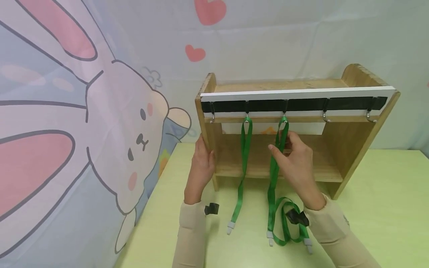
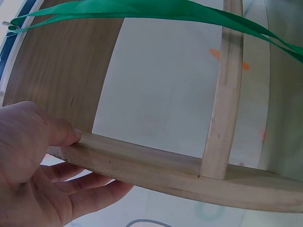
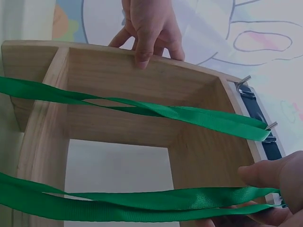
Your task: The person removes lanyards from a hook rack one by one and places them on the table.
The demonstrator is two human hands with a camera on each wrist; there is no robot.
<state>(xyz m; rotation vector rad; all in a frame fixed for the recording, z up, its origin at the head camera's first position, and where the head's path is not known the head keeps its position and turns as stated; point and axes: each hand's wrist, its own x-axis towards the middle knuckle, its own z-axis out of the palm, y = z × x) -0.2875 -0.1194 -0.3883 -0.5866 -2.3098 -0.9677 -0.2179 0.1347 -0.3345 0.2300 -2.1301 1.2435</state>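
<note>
A wooden rack [image 1: 356, 149] is stood near the back edge of the bench [image 1: 385, 186], set in from the bench's back right corner. Along the rack's upper front edge, 5 hooks [image 1: 326, 117] are carried by a white strip [image 1: 298, 93] crossed by black tape [image 1: 305, 105]. 2 green lanyards are seen hung there: the left lanyard [image 1: 246, 145] on hook 2 from the left, the middle lanyard [image 1: 272, 186] on hook 3. A looped lanyard [image 1: 285, 222], number 3, is laid on the bench in front of the rack; it is shown in the head view alone, as are the pale clips [image 1: 230, 227] at the lanyard ends.

The rack's left side panel is held by the left grip [image 1: 202, 163]. In the left wrist view the thumb is seen laid on the panel's edge and the fingers on its outer side, a hold partly hidden from the head camera.

The middle lanyard is passed between thumb and fingers of the right grip [image 1: 296, 160], below hook 3. From the head, the thumb is seen across the ribbon; in the right wrist view it is shown apart from the ribbon, so the grip is loose rather than pinched. The fingers behind are partly covered.
</note>
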